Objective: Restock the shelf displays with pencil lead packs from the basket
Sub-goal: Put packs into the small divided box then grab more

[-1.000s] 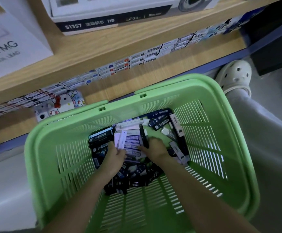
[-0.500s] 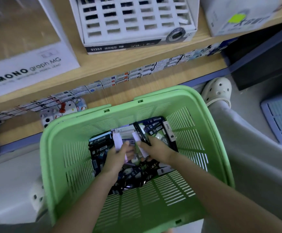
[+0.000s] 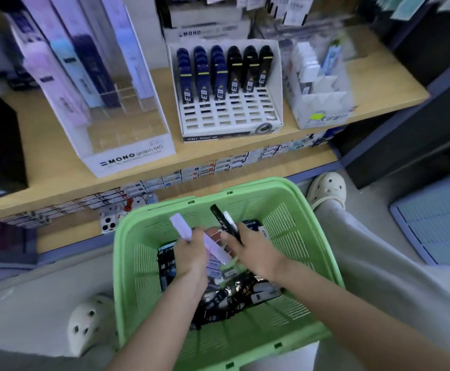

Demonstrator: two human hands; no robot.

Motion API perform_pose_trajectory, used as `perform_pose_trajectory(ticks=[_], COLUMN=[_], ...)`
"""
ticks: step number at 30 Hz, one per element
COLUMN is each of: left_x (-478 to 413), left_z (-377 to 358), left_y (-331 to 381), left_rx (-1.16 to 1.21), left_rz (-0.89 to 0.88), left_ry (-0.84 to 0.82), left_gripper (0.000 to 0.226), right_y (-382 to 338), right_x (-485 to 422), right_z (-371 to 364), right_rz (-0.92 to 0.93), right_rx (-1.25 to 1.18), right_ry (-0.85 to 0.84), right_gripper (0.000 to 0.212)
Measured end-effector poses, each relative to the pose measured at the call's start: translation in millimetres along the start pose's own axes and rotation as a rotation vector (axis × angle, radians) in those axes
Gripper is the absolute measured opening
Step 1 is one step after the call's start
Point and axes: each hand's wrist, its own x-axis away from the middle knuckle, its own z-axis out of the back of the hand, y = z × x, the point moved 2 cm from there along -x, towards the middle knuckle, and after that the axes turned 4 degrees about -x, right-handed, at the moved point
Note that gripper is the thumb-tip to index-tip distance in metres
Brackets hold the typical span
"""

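Observation:
A green plastic basket [image 3: 285,204] sits on the floor between my feet, with several dark and pale pencil lead packs [image 3: 231,293] heaped in its bottom. My left hand [image 3: 191,255] grips pale lilac packs [image 3: 181,226] above the heap. My right hand [image 3: 253,250] grips a black pack [image 3: 222,219] and a white one beside it, raised over the basket. On the wooden shelf stands a white slotted display [image 3: 229,116] with blue and black packs in its back rows. Left of it is a clear MONO graph MG display [image 3: 127,135].
A white cardboard display [image 3: 317,103] with white packs stands at the shelf's right end. Price tags line the shelf edge [image 3: 205,167]. My pale clogs [image 3: 327,188] flank the basket. A blue crate [image 3: 432,220] lies on the floor at right.
Both hands have risen out of the heap with packs in them. The camera has tilted up, bringing the shelf displays fully into view.

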Motion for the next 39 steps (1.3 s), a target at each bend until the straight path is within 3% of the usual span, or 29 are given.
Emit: perform_pose_trajectory(ticks=[4, 12, 17, 21, 27, 31, 39], left_x=[15.7, 56.7, 69.1, 75.3, 78.1, 73.1, 66.4], left_z=[13.8, 26.6, 45.2, 56.4, 56.7, 45.7, 20.5], left_y=[26.1, 57.9, 74.8, 97.2, 142.5, 157.6, 164.9], left_rx=[0.207, 0.009, 0.056, 0.063, 0.011, -0.049, -0.082], left_rz=[-0.008, -0.180, -0.268, -0.339, -0.499, -0.552, -0.535], left_ry=[-0.065, -0.360, -0.306, -0.319, -0.352, -0.378, -0.422], left_gripper=[0.026, 0.010, 0.009, 0.007, 0.010, 0.015, 0.015], right_y=[-18.7, -56.0, -78.8, -91.2, -105.6, -126.0, -139.8], right_x=[16.1, 44.8, 64.0, 73.6, 69.0, 61.6, 17.7], right_z=[13.7, 16.3, 22.7, 40.1, 101.3, 151.4, 214.2], right_rz=[0.054, 0.143, 0.229, 0.252, 0.333, 0.357, 0.295], right_rx=[-0.019, 0.109, 0.056, -0.054, 0.193, 0.239, 0.324], right_ry=[0.042, -0.005, 0.019, 0.193, 0.481, 0.680, 0.894], right_gripper=[0.016, 0.021, 0.023, 0.025, 0.029, 0.010, 0.025])
